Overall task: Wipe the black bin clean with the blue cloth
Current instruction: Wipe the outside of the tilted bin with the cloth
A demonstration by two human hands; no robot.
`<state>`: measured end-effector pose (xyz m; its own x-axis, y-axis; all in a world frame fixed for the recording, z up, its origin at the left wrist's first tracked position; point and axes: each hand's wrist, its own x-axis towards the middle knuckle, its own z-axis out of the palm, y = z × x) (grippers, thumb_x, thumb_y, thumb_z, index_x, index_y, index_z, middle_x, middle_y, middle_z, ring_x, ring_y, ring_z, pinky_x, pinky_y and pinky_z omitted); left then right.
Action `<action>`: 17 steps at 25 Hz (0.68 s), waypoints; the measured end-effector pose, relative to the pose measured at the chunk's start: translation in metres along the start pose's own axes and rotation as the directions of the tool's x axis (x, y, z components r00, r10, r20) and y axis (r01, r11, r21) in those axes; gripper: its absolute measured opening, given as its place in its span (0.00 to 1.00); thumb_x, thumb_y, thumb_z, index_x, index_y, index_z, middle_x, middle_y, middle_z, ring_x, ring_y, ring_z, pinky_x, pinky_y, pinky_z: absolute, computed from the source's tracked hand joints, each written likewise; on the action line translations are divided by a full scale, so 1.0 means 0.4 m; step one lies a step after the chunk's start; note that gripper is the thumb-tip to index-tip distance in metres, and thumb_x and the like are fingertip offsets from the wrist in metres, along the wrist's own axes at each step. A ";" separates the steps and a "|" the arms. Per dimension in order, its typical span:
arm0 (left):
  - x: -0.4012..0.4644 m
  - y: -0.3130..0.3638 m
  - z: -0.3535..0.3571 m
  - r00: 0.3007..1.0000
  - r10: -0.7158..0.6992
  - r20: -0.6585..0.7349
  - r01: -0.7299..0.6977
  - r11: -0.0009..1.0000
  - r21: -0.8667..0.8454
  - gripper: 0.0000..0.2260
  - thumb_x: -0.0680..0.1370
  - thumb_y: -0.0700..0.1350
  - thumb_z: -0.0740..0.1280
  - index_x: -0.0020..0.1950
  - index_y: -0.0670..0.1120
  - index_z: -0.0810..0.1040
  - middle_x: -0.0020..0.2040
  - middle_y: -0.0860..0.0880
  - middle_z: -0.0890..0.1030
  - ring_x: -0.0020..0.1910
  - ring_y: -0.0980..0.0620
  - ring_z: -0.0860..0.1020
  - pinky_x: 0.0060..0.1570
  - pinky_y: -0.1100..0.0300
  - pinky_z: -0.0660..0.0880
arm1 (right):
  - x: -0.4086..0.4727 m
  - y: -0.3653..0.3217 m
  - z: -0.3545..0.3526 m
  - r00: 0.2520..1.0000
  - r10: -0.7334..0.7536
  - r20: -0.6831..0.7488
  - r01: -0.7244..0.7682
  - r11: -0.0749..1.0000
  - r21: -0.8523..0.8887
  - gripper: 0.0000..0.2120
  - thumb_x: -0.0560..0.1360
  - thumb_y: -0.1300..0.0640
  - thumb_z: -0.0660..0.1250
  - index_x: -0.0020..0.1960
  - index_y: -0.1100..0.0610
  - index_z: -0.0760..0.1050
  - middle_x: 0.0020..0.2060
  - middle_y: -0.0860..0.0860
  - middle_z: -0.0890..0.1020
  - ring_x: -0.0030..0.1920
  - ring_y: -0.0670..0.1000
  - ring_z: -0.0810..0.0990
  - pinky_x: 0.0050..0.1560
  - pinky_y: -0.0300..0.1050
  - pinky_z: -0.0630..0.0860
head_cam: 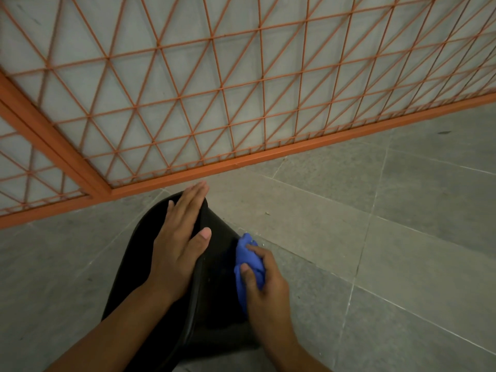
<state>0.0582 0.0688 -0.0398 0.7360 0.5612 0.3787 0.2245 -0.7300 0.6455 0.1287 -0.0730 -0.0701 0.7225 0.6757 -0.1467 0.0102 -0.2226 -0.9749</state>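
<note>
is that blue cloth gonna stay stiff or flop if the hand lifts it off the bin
Probably floppy: the blue cloth is bunched and creased in the right hand, a loose end trailing down the black bin. It likely weighs little, since fingers alone hold it.

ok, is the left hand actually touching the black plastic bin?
Touching. The head view shows the left hand lying flat with straight fingers on the black plastic bin, its thumb over the bin's ridge; no gap shows.

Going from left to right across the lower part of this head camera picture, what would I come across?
Grey floor tiles → left hand lying flat on the black bin → blue cloth → right hand gripping the cloth.
</note>
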 end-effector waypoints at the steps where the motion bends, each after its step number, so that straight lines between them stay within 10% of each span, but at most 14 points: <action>1: -0.001 -0.004 -0.002 1.000 0.003 -0.012 -0.003 1.000 0.010 0.28 0.78 0.54 0.53 0.77 0.49 0.58 0.78 0.57 0.58 0.77 0.63 0.53 0.76 0.61 0.43 | -0.016 -0.015 0.006 0.998 -0.058 0.022 0.057 0.998 0.019 0.12 0.76 0.51 0.62 0.59 0.43 0.69 0.59 0.44 0.75 0.56 0.42 0.74 0.62 0.42 0.71; 17: -0.003 -0.009 0.009 0.999 -0.051 -0.011 0.050 0.997 -0.066 0.28 0.77 0.55 0.52 0.77 0.54 0.52 0.75 0.73 0.52 0.78 0.63 0.50 0.75 0.65 0.41 | 0.094 -0.081 0.014 0.971 -0.239 0.025 0.239 0.971 0.027 0.09 0.75 0.60 0.63 0.54 0.53 0.74 0.47 0.45 0.80 0.47 0.41 0.77 0.49 0.35 0.73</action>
<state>0.0589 0.0694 -0.0448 0.7167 0.6019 0.3522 0.2185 -0.6735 0.7062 0.1517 -0.0366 -0.0447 0.6814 0.7268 0.0867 0.1635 -0.0357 -0.9859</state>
